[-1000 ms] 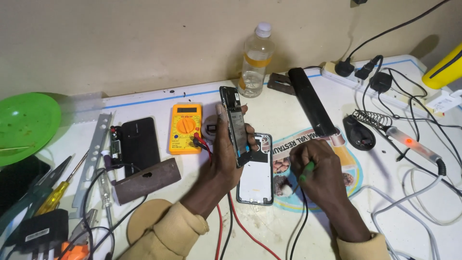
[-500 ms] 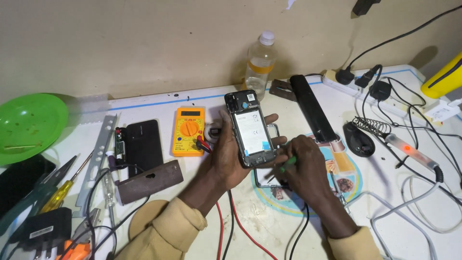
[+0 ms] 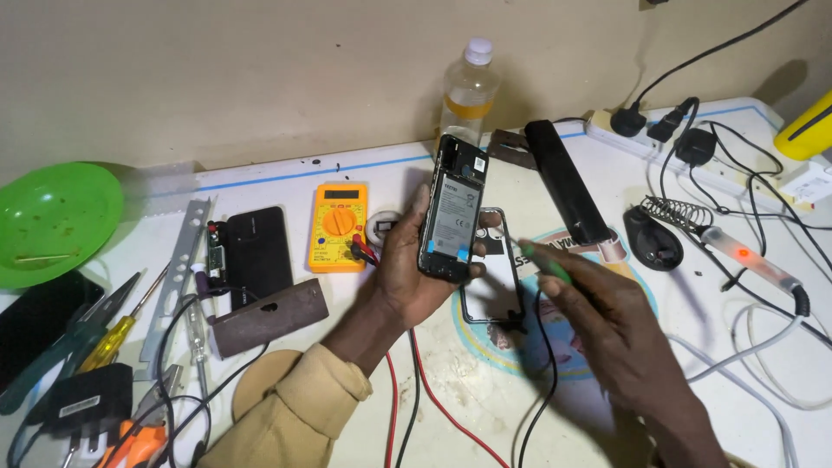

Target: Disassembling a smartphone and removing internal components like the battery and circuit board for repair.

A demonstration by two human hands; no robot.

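Note:
My left hand holds an opened phone upright above the white table, its battery and circuit board facing me. My right hand grips a green-handled screwdriver, its tip close to the phone's right edge. Under the phone lies a clear phone frame on a round printed mat.
A yellow multimeter with red and black leads sits left of my hand. Another black phone, a brown block, a green plate, hand tools, a plastic bottle, a long black bar, a soldering iron and cables surround them.
The phone has been lifted off the frame and turned upright. My right hand has drawn back to the right with the screwdriver.

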